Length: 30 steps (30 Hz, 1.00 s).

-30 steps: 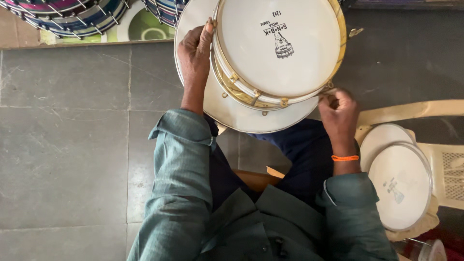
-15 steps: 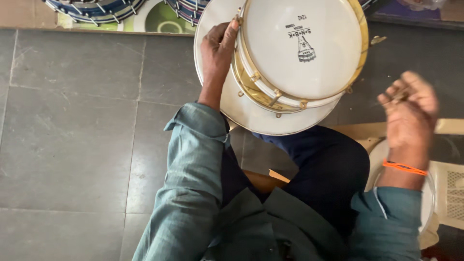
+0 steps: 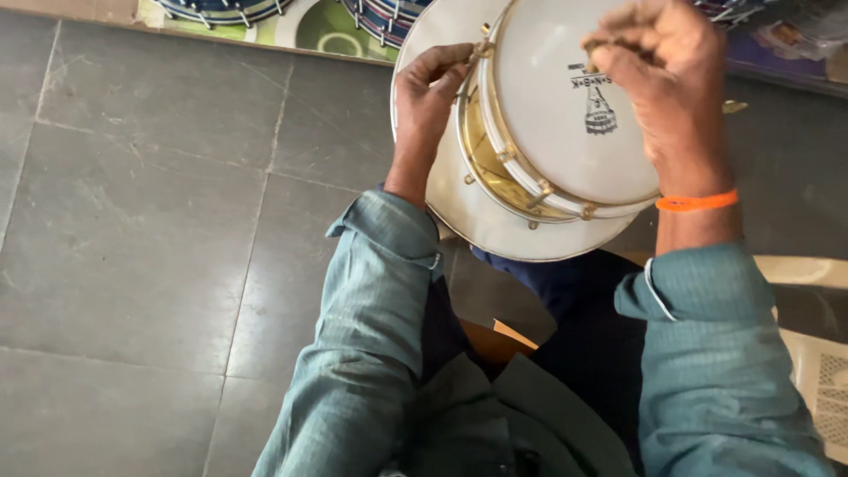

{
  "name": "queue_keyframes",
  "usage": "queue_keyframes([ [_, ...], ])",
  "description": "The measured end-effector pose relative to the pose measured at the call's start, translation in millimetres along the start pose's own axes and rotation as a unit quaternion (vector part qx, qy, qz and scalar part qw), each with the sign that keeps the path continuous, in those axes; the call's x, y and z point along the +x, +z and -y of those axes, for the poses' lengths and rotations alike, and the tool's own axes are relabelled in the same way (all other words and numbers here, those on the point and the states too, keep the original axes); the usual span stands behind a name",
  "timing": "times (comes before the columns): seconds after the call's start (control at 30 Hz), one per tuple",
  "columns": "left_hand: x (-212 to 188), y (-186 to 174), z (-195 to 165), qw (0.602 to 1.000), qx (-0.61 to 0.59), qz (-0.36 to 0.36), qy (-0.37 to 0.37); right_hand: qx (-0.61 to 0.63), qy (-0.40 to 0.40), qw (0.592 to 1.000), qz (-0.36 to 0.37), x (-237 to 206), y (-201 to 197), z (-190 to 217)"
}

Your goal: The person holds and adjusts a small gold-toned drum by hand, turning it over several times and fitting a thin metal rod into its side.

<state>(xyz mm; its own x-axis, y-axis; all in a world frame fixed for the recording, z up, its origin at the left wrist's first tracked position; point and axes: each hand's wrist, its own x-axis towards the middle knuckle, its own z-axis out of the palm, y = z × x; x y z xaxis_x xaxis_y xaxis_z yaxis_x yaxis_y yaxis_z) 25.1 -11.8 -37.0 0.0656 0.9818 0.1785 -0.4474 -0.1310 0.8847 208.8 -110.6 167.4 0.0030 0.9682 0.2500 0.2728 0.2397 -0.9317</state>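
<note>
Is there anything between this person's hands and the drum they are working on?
Nothing visible. The left hand already grips the drum at its rim, and the right hand is over the white drumhead, pinching something small I cannot make out.

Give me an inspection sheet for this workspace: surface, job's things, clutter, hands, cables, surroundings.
Surface: grey tiled floor, bare where seen.
Job's things: white drum with gold hoop and lugs, tilted over the lap on a larger white drumhead.
Clutter: nothing seen.
Hands: left hand grips the drum's rim at a lug; right hand is over the head, fingers closed on a small item too blurred to name; orange band on that wrist.
Cables: nothing seen.
Surroundings: blue drums at the top edge, cream plastic chair at right.
</note>
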Motion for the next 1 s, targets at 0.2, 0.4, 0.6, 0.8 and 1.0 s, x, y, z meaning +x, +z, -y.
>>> queue_keyframes([
  [0.2,0.5,3.9,-9.9,0.999,0.0,0.04,-0.01,-0.061,-0.027,0.995,0.078,47.0,32.9,-23.5],
  [0.4,3.8,5.1,-7.8,0.999,-0.016,0.049,0.014,-0.171,-0.079,0.978,0.088,60.7,50.5,-47.5],
  [0.6,7.3,7.0,-1.5,0.998,-0.034,0.053,0.026,-0.327,-0.199,0.92,0.086,59.0,58.7,-31.3],
  [0.8,4.7,11.1,-14.8,0.996,-0.021,0.052,0.064,-0.466,-0.294,0.831,0.071,51.0,64.7,-11.3],
  [1.0,-1.6,24.3,-30.5,0.989,0.093,-0.008,0.111,-0.52,-0.241,0.812,0.114,57.9,67.0,-1.0],
])
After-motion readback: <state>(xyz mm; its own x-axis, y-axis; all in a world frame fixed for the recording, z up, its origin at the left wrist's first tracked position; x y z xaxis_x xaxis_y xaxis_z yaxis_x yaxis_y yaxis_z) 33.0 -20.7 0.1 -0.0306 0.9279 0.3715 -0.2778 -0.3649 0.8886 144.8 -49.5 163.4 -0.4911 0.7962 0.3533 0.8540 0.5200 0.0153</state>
